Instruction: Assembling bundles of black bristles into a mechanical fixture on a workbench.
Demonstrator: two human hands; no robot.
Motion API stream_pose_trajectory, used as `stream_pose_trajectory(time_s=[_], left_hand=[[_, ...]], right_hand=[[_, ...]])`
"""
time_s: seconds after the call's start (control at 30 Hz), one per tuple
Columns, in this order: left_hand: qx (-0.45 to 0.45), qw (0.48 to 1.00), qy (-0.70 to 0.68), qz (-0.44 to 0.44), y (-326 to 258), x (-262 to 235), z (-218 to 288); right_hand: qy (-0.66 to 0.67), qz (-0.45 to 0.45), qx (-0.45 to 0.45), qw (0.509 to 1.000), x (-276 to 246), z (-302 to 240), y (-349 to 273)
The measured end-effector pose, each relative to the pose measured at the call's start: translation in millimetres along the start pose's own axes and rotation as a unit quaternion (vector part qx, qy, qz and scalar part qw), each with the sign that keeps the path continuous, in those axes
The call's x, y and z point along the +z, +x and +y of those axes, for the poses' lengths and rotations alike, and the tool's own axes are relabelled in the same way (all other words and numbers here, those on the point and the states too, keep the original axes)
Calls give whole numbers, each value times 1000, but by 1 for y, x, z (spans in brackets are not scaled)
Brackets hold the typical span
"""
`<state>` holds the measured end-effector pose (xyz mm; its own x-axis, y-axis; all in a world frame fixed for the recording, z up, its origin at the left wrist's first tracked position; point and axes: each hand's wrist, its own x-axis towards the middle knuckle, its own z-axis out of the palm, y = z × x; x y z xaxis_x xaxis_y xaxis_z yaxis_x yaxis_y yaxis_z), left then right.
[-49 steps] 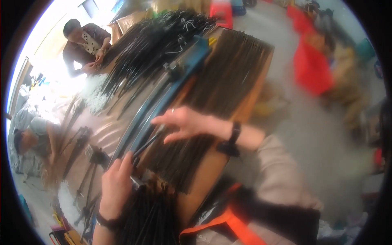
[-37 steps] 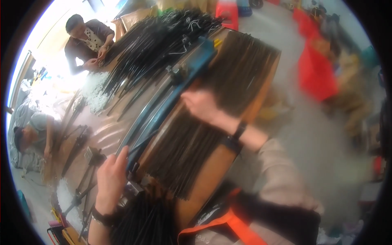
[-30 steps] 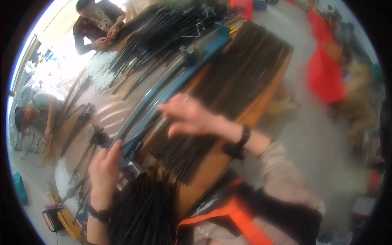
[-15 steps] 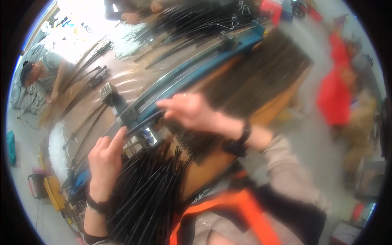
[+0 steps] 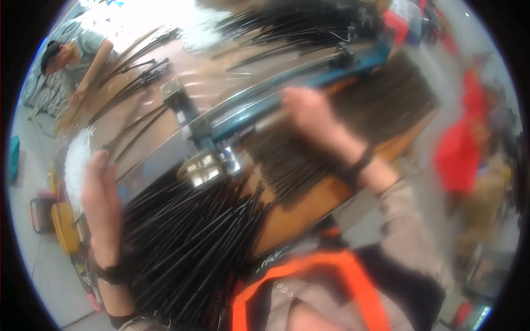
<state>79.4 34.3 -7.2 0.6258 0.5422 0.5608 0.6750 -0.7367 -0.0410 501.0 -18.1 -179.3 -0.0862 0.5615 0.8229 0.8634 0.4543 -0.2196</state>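
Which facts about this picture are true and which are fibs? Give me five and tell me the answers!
1. The two hands are clasped together. False: the left hand and the right hand are apart.
2. Many long black rods lie to the right of the left hand. True.
3. The long rail is bright red. False: the rail is blue.
4. Another person at the upper left wears a dark cap. True.
5. The orange band is wrapped around a box. False: the orange band is on the clothes of the person whose hands we see.
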Motion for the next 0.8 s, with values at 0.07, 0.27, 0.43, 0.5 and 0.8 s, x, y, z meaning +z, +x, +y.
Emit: stream_pose_trajectory(time_s=[0.07, 0.27, 0.43, 0.5, 0.8], left_hand=[[-57, 997, 46, -4, 1, -25, -13], [-110, 994, -21, 16, -10, -40, -7], [-151, 988, -31, 14, -53, -51, -20], [-161, 987, -21, 13, -71, -56, -25], [-209, 977, -47, -12, -86, -42, -34]], right_hand=[[54, -108, 114, 986, 19, 8, -4], [325, -167, 100, 925, 88, -71, 98], [368, -223, 90, 898, 114, -113, 129], [352, -210, 48, 911, 125, -112, 129], [241, -264, -90, 929, 148, -106, 134]])
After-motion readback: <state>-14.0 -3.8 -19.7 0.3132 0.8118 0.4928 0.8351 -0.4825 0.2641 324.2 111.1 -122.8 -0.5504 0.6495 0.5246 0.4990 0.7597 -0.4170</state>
